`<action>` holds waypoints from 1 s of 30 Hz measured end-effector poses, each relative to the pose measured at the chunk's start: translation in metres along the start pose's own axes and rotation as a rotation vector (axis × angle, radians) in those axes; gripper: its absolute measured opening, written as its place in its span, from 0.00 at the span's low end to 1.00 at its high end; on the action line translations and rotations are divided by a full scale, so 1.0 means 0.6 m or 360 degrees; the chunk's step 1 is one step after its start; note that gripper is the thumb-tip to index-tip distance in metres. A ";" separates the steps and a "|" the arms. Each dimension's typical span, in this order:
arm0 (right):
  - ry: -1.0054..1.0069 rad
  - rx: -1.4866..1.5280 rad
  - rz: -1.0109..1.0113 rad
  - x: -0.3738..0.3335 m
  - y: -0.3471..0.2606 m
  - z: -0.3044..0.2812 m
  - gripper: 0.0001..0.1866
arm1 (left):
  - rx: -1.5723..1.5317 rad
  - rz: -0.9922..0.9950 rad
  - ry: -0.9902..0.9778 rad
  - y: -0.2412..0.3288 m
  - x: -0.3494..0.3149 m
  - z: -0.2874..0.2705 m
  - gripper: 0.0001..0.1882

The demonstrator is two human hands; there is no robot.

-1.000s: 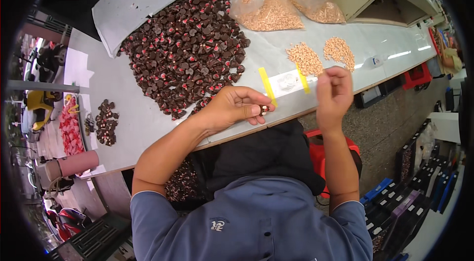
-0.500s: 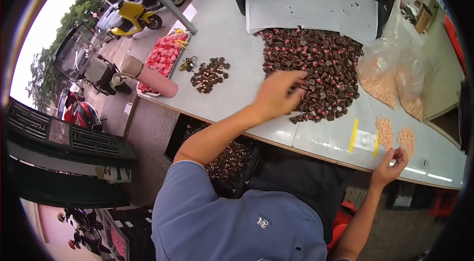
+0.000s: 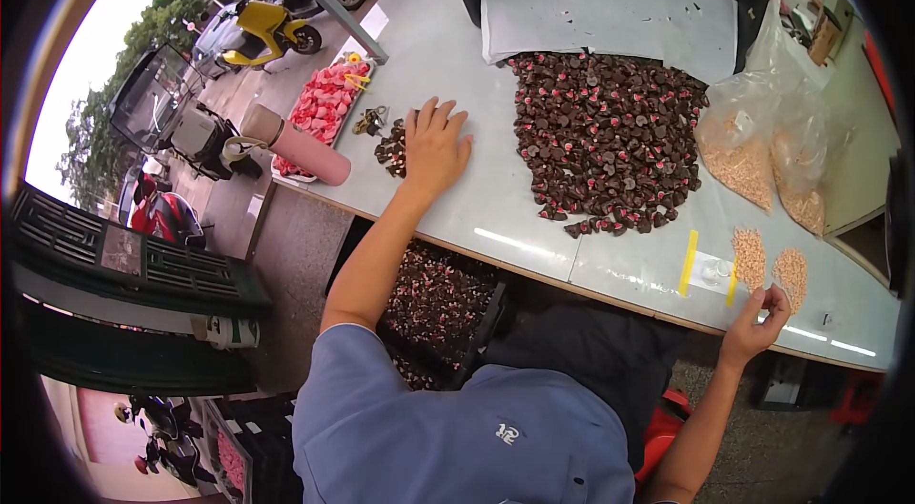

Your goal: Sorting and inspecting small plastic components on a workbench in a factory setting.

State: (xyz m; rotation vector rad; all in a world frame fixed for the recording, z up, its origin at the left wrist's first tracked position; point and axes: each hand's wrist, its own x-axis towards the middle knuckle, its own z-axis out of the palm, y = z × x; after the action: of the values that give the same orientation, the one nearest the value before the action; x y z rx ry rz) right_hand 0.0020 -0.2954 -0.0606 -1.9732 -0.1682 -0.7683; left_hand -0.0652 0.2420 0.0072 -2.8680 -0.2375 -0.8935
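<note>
My left hand [image 3: 435, 149] lies spread, palm down, over the small pile of dark brown pieces [image 3: 389, 153] at the left of the table, covering much of it. At the table's front right edge, my right hand [image 3: 755, 328] has its thumb and fingers drawn together; whatever sits between them is too small to make out. Just beyond those fingers are two little heaps of pale beige bits, a left heap [image 3: 749, 256] and a right heap [image 3: 790, 277]. A broad spread of dark brown pieces with pink marks [image 3: 610, 142] covers the middle of the table.
Left stand a pink bottle [image 3: 315, 156] and a tray of pink pieces [image 3: 329, 103]. Two clear bags of beige bits, one [image 3: 736, 156] beside another [image 3: 799, 170], rest at the right. Yellow tape [image 3: 687, 264] marks the front. A black crate [image 3: 443, 299] sits below the table edge.
My left hand has moved left from the big dark spread to the small pile, and its fingers have spread out. The right hand has stayed by the beige heaps.
</note>
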 end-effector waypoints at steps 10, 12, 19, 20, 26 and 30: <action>-0.0023 -0.0007 0.0038 -0.001 -0.004 -0.002 0.13 | -0.0174 -0.0026 -0.0017 0.001 0.012 0.016 0.08; -0.0004 -0.0014 0.0037 0.000 -0.007 -0.002 0.12 | -0.0644 -0.0042 -0.0117 0.038 0.010 0.010 0.08; -0.0001 -0.0006 0.0043 0.001 -0.006 0.005 0.12 | -0.1000 0.0057 -0.0396 0.088 0.014 0.018 0.14; 0.0000 0.0002 0.0045 0.000 -0.007 0.006 0.11 | -0.0954 0.0031 -0.0421 0.090 0.015 0.015 0.16; -0.0005 -0.0027 0.0048 -0.002 -0.011 0.004 0.11 | -0.0675 0.0047 -0.0521 0.094 0.025 0.008 0.16; -0.0002 -0.0026 0.0050 -0.001 -0.012 0.003 0.11 | -0.0618 0.0023 -0.0576 0.091 0.015 0.007 0.11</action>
State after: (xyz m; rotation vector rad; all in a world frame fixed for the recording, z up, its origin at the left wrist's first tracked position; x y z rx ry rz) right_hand -0.0006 -0.2901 -0.0564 -1.9870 -0.1314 -0.7504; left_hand -0.0454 0.1904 0.0047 -3.3764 -0.0814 -0.4476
